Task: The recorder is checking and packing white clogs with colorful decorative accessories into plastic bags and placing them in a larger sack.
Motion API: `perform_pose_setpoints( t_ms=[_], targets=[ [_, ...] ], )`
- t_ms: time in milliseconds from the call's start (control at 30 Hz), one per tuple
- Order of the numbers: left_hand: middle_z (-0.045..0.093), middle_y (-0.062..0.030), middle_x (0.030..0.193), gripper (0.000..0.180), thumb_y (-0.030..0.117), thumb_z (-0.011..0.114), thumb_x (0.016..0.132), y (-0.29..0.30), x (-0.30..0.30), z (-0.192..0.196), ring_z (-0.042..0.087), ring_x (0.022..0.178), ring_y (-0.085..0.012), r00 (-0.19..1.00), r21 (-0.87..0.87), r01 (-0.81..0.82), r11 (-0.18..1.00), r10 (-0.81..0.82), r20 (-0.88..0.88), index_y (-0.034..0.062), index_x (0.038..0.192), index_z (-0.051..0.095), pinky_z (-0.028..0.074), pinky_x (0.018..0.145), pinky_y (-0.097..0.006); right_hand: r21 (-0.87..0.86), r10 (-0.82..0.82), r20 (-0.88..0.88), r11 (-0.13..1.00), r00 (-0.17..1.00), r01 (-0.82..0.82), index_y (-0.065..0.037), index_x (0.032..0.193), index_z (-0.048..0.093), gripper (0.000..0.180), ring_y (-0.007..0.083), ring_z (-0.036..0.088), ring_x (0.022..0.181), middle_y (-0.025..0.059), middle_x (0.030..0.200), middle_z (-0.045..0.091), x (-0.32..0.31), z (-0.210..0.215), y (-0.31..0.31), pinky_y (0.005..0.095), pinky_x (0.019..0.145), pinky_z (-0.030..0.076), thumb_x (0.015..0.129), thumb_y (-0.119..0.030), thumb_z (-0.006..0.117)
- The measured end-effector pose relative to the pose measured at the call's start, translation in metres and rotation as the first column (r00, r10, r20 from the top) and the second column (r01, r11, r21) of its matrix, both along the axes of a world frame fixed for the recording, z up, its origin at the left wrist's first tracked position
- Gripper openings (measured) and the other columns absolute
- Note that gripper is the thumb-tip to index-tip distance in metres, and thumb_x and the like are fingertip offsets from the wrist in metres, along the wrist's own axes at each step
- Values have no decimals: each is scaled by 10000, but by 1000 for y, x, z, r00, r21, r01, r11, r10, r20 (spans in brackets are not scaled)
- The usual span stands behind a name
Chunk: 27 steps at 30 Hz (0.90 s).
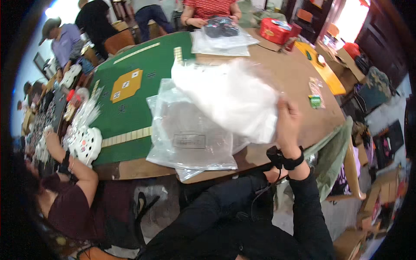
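Observation:
My right hand (pixel 287 123) is closed on the edge of a white plastic bag (pixel 232 93), somewhat blurred, which spreads to the left above the table. Beneath it lie flat clear plastic bags (pixel 186 149), one with a small printed box on it. Just below my right wrist, at the table's front edge, part of my left hand (pixel 276 174) shows; its fingers cannot be made out. A black band with a cable is around my right wrist.
The table (pixel 320 117) has a green mat with printed tiles (pixel 125 121) on the left. At the left edge a co-worker's hand (pixel 53 141) is near a white clog (pixel 86 145). Opposite, a person handles a dark bagged item (pixel 221 28). A red box (pixel 275 30) stands far right.

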<state>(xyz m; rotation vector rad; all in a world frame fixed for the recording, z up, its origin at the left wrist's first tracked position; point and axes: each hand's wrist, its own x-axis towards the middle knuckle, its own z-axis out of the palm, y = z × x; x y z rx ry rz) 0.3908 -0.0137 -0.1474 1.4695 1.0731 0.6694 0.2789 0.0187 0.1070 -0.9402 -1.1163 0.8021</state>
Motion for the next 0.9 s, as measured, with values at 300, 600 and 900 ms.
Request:
perform_pose_setpoints(
  t_ms=[300, 600, 900],
  targets=[
    [610, -257, 837, 308, 169, 568, 685, -38, -22, 20, 596, 815, -374, 983, -352, 180, 919, -177, 41, -93, 847, 580, 451, 708, -395, -81, -503, -411, 851, 761, 519, 12, 1110, 541, 257, 132, 564, 916, 63, 1016, 592, 196, -11, -132, 245, 755, 468, 893, -124, 523],
    [581, -276, 1005, 486, 167, 520, 744, -39, -35, 41, 573, 980, -336, 994, -416, 105, 903, -111, 11, -126, 1129, 484, 424, 817, -370, -78, -888, 93, 445, 451, 892, 30, 1017, 587, 241, 124, 551, 814, 58, 947, 617, 259, -50, -231, 283, 738, 452, 913, -162, 485],
    [578, -265, 1009, 461, 189, 565, 734, -51, -35, 46, 569, 963, -359, 960, -334, 253, 908, -277, -26, -107, 1080, 493, 436, 785, -392, -49, -922, 227, 311, 314, 949, 47, 849, 597, 256, 104, 507, 718, 45, 783, 595, 271, -112, -193, 253, 674, 423, 918, -169, 478]
  ],
)
